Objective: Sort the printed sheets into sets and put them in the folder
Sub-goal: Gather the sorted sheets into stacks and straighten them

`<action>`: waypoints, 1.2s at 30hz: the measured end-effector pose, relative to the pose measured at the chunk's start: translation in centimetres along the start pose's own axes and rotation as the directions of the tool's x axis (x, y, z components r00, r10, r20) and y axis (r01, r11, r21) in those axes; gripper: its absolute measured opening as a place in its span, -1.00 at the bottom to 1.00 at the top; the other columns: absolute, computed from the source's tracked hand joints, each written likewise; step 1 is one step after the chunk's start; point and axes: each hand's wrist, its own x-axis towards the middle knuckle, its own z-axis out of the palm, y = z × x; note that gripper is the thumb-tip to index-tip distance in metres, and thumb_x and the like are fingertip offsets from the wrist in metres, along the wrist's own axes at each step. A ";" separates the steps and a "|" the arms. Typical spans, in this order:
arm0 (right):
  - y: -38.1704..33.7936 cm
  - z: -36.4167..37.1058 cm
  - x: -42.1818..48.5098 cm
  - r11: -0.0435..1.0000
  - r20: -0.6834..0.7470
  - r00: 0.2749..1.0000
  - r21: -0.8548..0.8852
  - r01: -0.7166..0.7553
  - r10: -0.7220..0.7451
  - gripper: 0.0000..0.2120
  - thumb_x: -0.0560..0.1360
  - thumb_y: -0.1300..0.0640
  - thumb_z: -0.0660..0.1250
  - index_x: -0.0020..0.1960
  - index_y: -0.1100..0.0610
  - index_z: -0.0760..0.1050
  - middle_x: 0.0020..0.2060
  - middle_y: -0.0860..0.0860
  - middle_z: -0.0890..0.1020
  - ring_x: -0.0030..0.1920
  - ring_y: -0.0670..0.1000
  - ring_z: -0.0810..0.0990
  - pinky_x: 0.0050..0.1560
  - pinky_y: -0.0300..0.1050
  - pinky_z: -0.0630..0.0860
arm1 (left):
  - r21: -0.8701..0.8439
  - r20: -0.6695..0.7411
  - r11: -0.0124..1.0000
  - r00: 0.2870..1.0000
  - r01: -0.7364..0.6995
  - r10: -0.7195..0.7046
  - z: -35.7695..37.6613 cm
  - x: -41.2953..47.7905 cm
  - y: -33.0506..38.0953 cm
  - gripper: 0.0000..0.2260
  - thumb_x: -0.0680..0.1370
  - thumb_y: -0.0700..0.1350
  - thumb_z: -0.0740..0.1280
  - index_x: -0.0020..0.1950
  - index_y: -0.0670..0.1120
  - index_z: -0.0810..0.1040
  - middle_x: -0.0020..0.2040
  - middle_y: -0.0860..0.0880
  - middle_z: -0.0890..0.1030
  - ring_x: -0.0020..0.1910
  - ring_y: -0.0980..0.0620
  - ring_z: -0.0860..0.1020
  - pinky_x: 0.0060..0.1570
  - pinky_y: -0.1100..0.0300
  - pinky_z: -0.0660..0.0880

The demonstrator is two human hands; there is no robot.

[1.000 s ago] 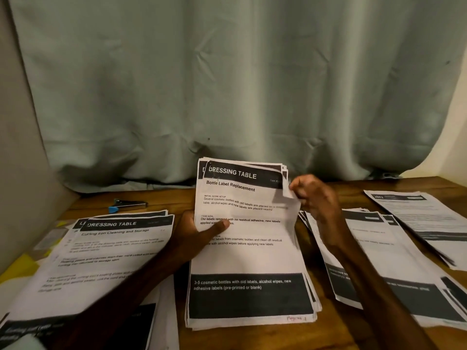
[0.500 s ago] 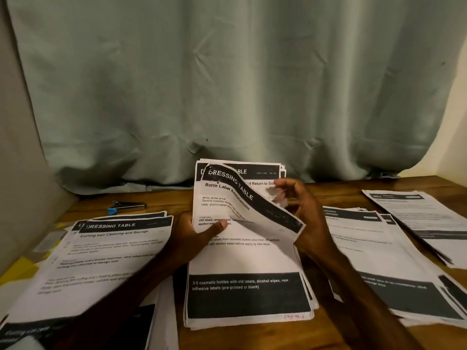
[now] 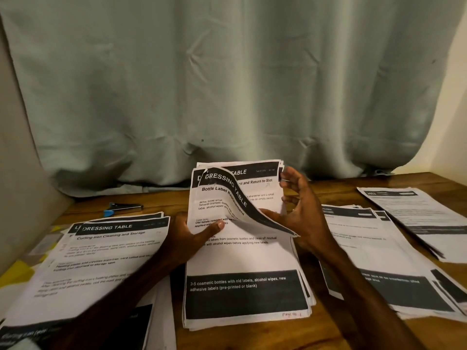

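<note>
The right hand (image 3: pixel 303 213) hung loosely open at the right edge of the paperwork. Its thumb lay under the folded-over upper corner of the white paper, black-banded top sheet (image 3: pixel 240 256), and its lightly bent fingers touched the edge of the sheets behind without closing on anything. The left hand (image 3: pixel 192 236) pinched the white, black-banded printed middle stack (image 3: pixel 262 198) at its left edge, thumb flat on the top page, fingers hidden beneath. Because the flap only draped over the right thumb, it looked likely to spring back flat, or to crease along its diagonal fold if pushed further. A second sheet could also cling and lift with it, putting a page in the wrong set. The left thumb bore on the very sheet being peeled, so a hard pull might tear it or drag the stack askew over the brown wooden desk (image 3: pixel 252 341). Counted outward, there were two hands and four lots of sheets: the middle stack between the hands, one fanned left pile (image 3: pixel 101 263) outside the left hand, one near right pile (image 3: pixel 374 251) just outside the right wrist, and one far right pile (image 3: pixel 414 213) beyond that. There was also one black, blue-tipped metal stapler (image 3: pixel 123 207) past the left hand, and one pale green cloth curtain (image 3: pixel 227 84) behind everything. No folder could be picked out; a yellow patch (image 3: pixel 17 276) beyond the left pile was too hidden to name.
</note>
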 end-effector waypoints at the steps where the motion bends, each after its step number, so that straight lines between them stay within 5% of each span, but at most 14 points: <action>1: 0.0 0.0 0.0 1.000 0.007 1.000 0.002 -0.004 0.004 0.23 0.04 -0.35 0.65 0.57 -0.01 0.21 0.43 -0.01 0.48 0.39 0.04 0.48 0.33 0.10 0.54 | 0.003 0.000 1.000 1.000 -0.004 0.004 0.0 0.0 0.0 -0.80 0.51 -0.16 0.51 0.02 0.05 0.56 -0.22 0.27 0.70 -0.20 0.16 0.72 -0.31 0.30 0.60; 5: 0.0 -0.5 0.1 1.000 0.008 1.000 0.017 0.027 -0.027 0.35 -0.06 -0.57 0.51 0.58 0.00 0.20 0.39 -0.07 0.49 0.35 -0.05 0.49 0.28 -0.06 0.55 | 0.019 0.010 1.000 1.000 -0.018 0.018 -0.2 0.0 -0.3 -0.79 0.50 -0.15 0.51 0.03 0.08 0.56 -0.18 0.26 0.71 -0.17 0.11 0.72 -0.29 0.27 0.63; 9: 0.3 -0.8 0.4 0.995 -0.007 0.998 0.072 0.063 -0.063 0.36 -0.05 -0.50 0.57 0.58 0.04 0.19 0.29 -0.18 0.52 0.26 -0.26 0.50 0.11 -0.31 0.52 | 0.015 -0.001 1.000 1.000 -0.008 0.008 -0.2 0.3 -0.7 -0.77 0.48 -0.11 0.54 0.05 0.07 0.58 -0.15 0.16 0.74 -0.15 0.05 0.73 -0.27 0.22 0.65; 11: 0.7 -1.0 0.5 0.992 -0.017 0.997 0.104 0.071 -0.070 0.33 -0.04 -0.43 0.61 0.57 0.06 0.20 0.26 -0.17 0.53 0.23 -0.26 0.52 0.10 -0.26 0.56 | 0.008 -0.004 1.000 1.000 -0.010 0.010 -0.2 0.3 -0.9 -0.76 0.47 -0.11 0.54 0.06 0.06 0.58 -0.14 0.17 0.74 -0.15 0.05 0.73 -0.27 0.22 0.64; 14: 0.2 -1.1 0.6 0.974 -0.043 0.997 0.210 0.079 -0.072 0.32 -0.07 -0.44 0.62 0.53 0.11 0.28 0.16 -0.07 0.58 0.18 -0.07 0.59 0.14 0.10 0.62 | -0.018 0.014 1.000 1.000 -0.019 0.019 0.0 0.2 -0.9 -0.75 0.48 -0.17 0.53 0.10 0.01 0.59 -0.11 0.12 0.75 -0.12 0.05 0.73 -0.27 0.23 0.64; 17: -1.3 -0.9 0.3 0.888 -0.079 0.997 0.460 0.031 0.006 0.32 -0.23 -0.48 0.61 0.38 0.14 0.39 -0.04 -0.07 0.60 -0.06 -0.19 0.64 -0.11 -0.16 0.62 | -0.044 0.022 0.999 1.000 -0.001 0.002 0.2 0.2 -0.8 -0.74 0.49 -0.21 0.51 0.12 -0.02 0.57 -0.14 0.12 0.74 -0.14 0.07 0.73 -0.29 0.26 0.62; 21: 0.3 -1.2 0.4 0.972 -0.060 0.996 0.222 0.074 -0.062 -0.20 0.24 -0.07 0.68 0.36 0.07 0.41 0.06 -0.11 0.68 0.09 -0.02 0.68 0.02 -0.01 0.66 | -0.043 0.017 0.999 1.000 -0.008 0.009 0.2 0.3 -0.9 -0.74 0.50 -0.22 0.51 0.06 0.06 0.55 -0.21 0.26 0.71 -0.17 0.14 0.72 -0.32 0.31 0.60; 24: 0.4 -1.2 0.3 0.969 -0.052 0.995 0.226 0.098 -0.088 -0.56 0.44 0.16 0.55 0.28 0.07 0.51 -0.01 -0.06 0.69 0.03 0.03 0.70 0.02 0.01 0.67 | -0.045 0.006 0.999 1.000 -0.017 0.017 0.1 0.4 -1.0 -0.74 0.49 -0.21 0.51 0.06 0.07 0.56 -0.19 0.27 0.71 -0.15 0.14 0.72 -0.29 0.29 0.61; 28: -0.3 -1.1 -0.1 0.964 -0.024 0.988 0.216 0.152 -0.151 -0.87 0.56 0.17 0.44 0.10 0.07 0.65 -0.02 -0.01 0.73 -0.01 0.10 0.71 0.05 0.23 0.66 | -0.057 -0.049 0.998 0.999 -0.007 0.004 -0.3 0.6 -1.3 -0.72 0.47 -0.17 0.53 0.12 0.04 0.59 -0.03 0.08 0.74 -0.05 0.04 0.73 -0.14 0.16 0.68; 34: -1.4 -0.8 -1.1 0.896 0.160 0.952 0.406 0.178 -0.262 -0.73 0.61 0.20 0.27 0.22 0.30 0.61 0.18 0.14 0.69 0.25 0.16 0.63 0.30 0.11 0.55 | -0.071 -0.127 0.996 0.990 0.044 -0.053 -0.8 1.2 -1.6 -0.53 0.39 -0.03 0.58 0.25 -0.09 0.56 0.06 -0.04 0.73 -0.04 0.01 0.72 -0.03 0.05 0.67; 36: -1.5 -0.4 -1.4 0.879 0.252 0.929 0.459 0.131 -0.270 -0.62 0.65 0.06 0.19 0.10 0.34 0.62 0.18 0.18 0.68 0.27 0.21 0.61 0.32 0.18 0.51 | -0.073 -0.149 0.996 0.987 0.046 -0.056 -0.9 1.2 -1.4 -0.39 0.32 0.07 0.62 0.28 -0.11 0.54 0.07 -0.04 0.72 -0.02 0.00 0.72 0.04 -0.03 0.66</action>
